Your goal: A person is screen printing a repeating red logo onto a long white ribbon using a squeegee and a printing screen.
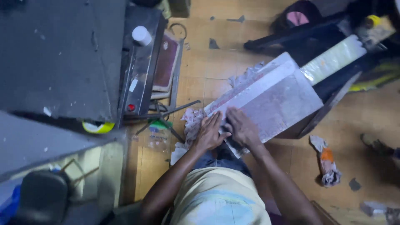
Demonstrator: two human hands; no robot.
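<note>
Left hand (pixel 208 133): centre of the frame, palm down, fingers together and stretched toward the upper right. Left forearm: bare, runs down to the lower left, elbow bent. Right hand (pixel 241 127): just beside the left, palm down, fingers curled toward the upper left. Right forearm: bare, slants to the lower right edge.

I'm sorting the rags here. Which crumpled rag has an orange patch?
The rag on the floor to the right of the right hand, lying alone. The pale rag by the left hand shows no orange.
</note>
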